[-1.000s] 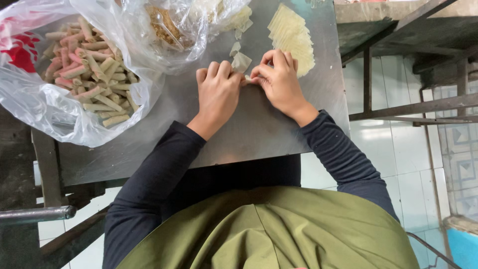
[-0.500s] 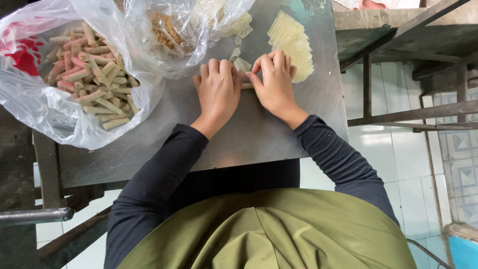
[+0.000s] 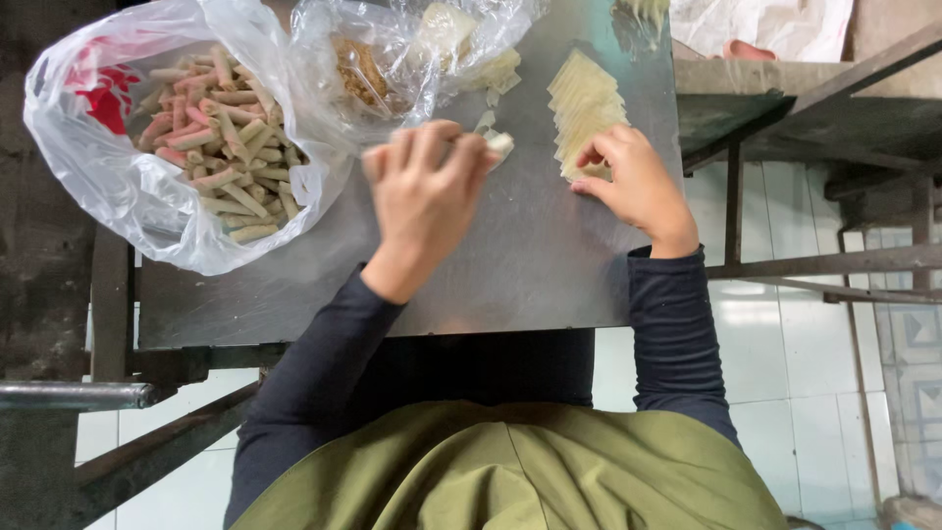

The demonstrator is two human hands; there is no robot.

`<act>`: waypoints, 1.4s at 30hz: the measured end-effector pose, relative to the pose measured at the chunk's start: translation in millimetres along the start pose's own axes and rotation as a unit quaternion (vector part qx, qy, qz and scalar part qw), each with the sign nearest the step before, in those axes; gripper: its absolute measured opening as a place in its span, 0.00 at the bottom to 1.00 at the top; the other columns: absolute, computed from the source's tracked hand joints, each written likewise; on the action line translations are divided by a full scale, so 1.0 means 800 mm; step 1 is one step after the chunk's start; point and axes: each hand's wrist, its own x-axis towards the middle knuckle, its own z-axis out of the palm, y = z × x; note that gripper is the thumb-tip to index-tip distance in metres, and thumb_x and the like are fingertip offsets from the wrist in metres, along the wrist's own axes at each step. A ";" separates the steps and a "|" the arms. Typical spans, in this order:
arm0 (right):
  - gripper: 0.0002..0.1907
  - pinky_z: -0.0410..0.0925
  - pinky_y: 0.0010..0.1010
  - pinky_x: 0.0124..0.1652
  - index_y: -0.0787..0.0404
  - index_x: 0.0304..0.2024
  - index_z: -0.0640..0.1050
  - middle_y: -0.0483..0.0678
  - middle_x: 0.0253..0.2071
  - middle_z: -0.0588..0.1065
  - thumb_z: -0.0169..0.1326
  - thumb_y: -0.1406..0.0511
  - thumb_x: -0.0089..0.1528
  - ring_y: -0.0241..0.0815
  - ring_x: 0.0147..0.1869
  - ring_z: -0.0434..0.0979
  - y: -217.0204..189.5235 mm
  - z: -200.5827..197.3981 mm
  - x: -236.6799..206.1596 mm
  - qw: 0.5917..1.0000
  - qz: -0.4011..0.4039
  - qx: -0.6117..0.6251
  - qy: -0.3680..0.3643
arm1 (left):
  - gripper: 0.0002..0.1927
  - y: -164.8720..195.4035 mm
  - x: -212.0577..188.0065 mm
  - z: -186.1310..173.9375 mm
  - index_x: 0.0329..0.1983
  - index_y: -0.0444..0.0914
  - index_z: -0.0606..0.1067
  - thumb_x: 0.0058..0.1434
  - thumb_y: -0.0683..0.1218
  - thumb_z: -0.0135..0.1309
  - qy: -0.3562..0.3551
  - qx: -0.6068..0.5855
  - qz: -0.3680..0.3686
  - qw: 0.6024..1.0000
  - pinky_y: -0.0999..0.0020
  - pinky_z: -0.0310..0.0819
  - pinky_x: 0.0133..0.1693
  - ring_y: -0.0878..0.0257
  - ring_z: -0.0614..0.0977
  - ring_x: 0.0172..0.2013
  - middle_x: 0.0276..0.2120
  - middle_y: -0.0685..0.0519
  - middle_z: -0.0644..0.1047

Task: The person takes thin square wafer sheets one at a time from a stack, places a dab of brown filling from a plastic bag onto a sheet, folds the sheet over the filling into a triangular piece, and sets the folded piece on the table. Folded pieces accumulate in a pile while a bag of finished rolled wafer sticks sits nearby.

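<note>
Left hand closed around a finished pale roll, long axis crosswise on the steel table, one end poking out rightward. Right hand fingertips pinching the near end of the wrapper stack, fanned away lengthwise. Bag of finished rolls far left.

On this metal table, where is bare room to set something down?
The near half of the table is bare, between the left hand and right hand and toward the front edge. The far side is crowded: bag of rolls, clear bag, wrapper stack.
</note>
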 end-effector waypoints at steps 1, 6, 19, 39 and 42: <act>0.14 0.68 0.38 0.44 0.65 0.38 0.78 0.52 0.39 0.74 0.68 0.66 0.54 0.51 0.47 0.74 -0.001 0.000 0.002 1.000 0.003 0.005 -0.008 | 0.08 -0.014 -0.004 -0.015 0.41 0.50 0.80 0.71 0.56 0.63 0.050 0.058 -0.006 0.997 0.61 0.55 0.50 0.62 0.73 0.45 0.45 0.59 0.76; 0.12 0.70 0.38 0.44 0.66 0.38 0.77 0.54 0.38 0.75 0.66 0.68 0.57 0.51 0.45 0.77 -0.002 0.003 -0.002 0.999 0.023 0.021 -0.013 | 0.14 -0.126 -0.006 -0.098 0.36 0.47 0.81 0.74 0.57 0.54 0.070 0.313 -0.151 0.935 0.57 0.53 0.54 0.56 0.72 0.52 0.45 0.58 0.77; 0.08 0.72 0.34 0.44 0.66 0.42 0.80 0.54 0.41 0.78 0.60 0.73 0.60 0.48 0.44 0.81 0.013 0.000 -0.003 0.998 0.028 0.051 -0.018 | 0.09 0.048 0.007 0.016 0.41 0.47 0.78 0.56 0.45 0.62 -0.092 -0.102 0.056 0.989 0.59 0.62 0.47 0.59 0.75 0.44 0.40 0.59 0.75; 0.04 0.69 0.28 0.38 0.68 0.41 0.80 0.49 0.32 0.79 0.58 0.72 0.65 0.34 0.36 0.75 0.047 0.007 -0.006 0.977 0.139 0.148 0.058 | 0.12 0.076 0.029 0.128 0.41 0.42 0.74 0.56 0.44 0.62 -0.178 -0.203 -0.013 0.963 0.55 0.62 0.41 0.54 0.80 0.38 0.33 0.54 0.80; 0.03 0.70 0.23 0.40 0.69 0.43 0.79 0.45 0.38 0.79 0.56 0.72 0.68 0.29 0.41 0.76 0.065 0.007 0.001 0.951 0.089 0.257 0.148 | 0.11 0.078 0.027 0.130 0.39 0.42 0.74 0.55 0.45 0.63 -0.176 -0.177 -0.022 0.968 0.56 0.63 0.42 0.53 0.80 0.38 0.33 0.53 0.80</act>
